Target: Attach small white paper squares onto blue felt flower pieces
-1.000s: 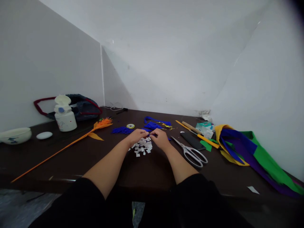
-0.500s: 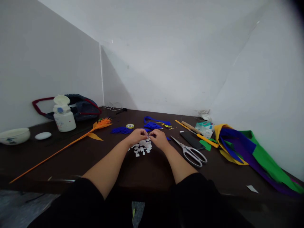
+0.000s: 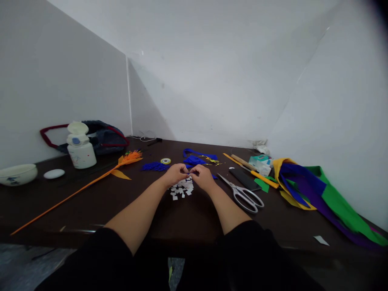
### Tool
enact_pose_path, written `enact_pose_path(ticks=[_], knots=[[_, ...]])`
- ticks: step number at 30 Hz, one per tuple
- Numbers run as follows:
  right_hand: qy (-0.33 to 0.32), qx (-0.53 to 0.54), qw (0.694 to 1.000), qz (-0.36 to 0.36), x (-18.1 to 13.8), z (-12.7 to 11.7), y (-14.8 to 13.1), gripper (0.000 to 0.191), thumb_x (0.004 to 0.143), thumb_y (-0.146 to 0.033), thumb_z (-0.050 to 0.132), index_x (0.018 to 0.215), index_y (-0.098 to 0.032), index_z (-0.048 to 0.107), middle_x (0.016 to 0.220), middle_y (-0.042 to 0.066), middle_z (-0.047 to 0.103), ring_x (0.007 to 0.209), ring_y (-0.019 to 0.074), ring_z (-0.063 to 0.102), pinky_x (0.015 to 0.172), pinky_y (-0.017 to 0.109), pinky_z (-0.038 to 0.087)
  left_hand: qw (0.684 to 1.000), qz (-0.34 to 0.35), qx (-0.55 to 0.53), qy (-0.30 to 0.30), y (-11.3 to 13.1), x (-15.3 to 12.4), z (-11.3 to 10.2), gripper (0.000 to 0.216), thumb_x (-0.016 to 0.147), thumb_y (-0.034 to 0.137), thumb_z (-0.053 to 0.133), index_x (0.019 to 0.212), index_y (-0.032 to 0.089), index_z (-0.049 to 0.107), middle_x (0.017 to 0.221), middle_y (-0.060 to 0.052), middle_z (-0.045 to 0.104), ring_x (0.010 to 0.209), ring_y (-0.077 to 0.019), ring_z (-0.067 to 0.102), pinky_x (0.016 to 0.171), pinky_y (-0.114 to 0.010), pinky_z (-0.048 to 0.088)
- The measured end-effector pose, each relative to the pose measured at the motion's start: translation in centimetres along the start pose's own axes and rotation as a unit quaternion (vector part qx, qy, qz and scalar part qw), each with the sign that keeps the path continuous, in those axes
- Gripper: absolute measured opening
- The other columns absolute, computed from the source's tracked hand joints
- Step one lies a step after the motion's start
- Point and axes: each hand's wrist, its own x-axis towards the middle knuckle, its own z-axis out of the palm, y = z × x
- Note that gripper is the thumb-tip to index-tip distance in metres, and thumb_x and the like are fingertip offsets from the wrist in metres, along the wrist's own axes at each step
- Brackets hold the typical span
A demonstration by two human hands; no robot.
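The left hand (image 3: pixel 176 174) and right hand (image 3: pixel 202 178) meet, fingers pinching a tiny blue scrap (image 3: pixel 189 173) just above the white bits (image 3: pixel 182 188). The scrap is too small to tell its axis. Dark desk (image 3: pixel 91 202), white walls (image 3: pixel 212 81).

The dark tabletop (image 3: pixel 188 220) carries white paper scraps (image 3: pixel 182 189) at centre, scissors (image 3: pixel 243 195) at three o'clock, and a bowl (image 3: pixel 17 173) at nine o'clock.

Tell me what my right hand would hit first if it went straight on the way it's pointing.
Your right hand points left and slightly forward, so it'd meet the left hand first; their fingertips nearly touch by the white paper squares. Depth is unclear.
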Motion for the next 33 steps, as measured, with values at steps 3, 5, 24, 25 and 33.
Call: enact_pose_path(ticks=[3,5,24,25,33], knots=[[0.003,0.006,1.0,0.003,0.0,-0.1,-0.1,0.008,0.066,-0.013,0.054,0.068,-0.018,0.06,0.07,0.001,0.056,0.067,0.013,0.051,0.064,0.024,0.039,1.0,0.003,-0.003,-0.019,0.4,-0.2,0.0,0.022,0.06,0.031,0.06,0.073,0.013,0.059,0.066,0.0,0.058,0.062,-0.0127,0.051,0.059,-0.024,0.039],[0.003,0.012,1.0,0.001,0.1,-0.2,-0.2,0.009,0.066,-0.013,0.053,0.068,-0.018,0.06,0.07,0.001,0.057,0.068,0.0133,0.051,0.065,0.024,0.039,1.0,0.001,0.002,-0.027,0.6,-0.2,0.0,0.022,0.064,0.033,0.057,0.072,0.013,0.061,0.063,0.0,0.057,0.06,-0.0125,0.05,0.058,-0.024,0.039],[0.017,0.428,0.866,0.259,0.3,-0.4,-0.5,0.036,0.065,-0.036,0.059,0.095,-0.015,0.061,0.07,0.003,0.06,0.057,0.0103,0.052,0.06,0.029,0.044,0.996,-0.004,-0.008,0.087,1.0,0.0,0.5,0.016,0.065,0.03,0.055,0.068,0.014,0.057,0.062,0.0,0.057,0.06,-0.013,0.051,0.059,-0.025,0.04],[0.003,0.468,0.842,0.267,0.2,-0.3,-0.7,0.04,0.063,-0.035,0.062,0.097,-0.016,0.06,0.069,0.002,0.06,0.057,0.0104,0.051,0.061,0.03,0.044,0.996,0.002,-0.015,0.085,1.2,0.0,0.6,0.017,0.065,0.03,0.054,0.068,0.014,0.057,0.063,0.0,0.058,0.06,-0.013,0.052,0.059,-0.025,0.041],[0.101,0.511,0.804,0.285,0.7,1.1,-2.4,0.03,0.058,-0.033,0.065,0.081,-0.015,0.066,0.069,0.003,0.062,0.059,0.0135,0.052,0.059,0.028,0.043,0.989,0.031,0.008,0.142,1.8,0.1,1.6,0.015,0.066,0.03,0.054,0.071,0.016,0.058,0.072,-0.002,0.061,0.07,-0.0164,0.055,0.066,-0.027,0.04]])
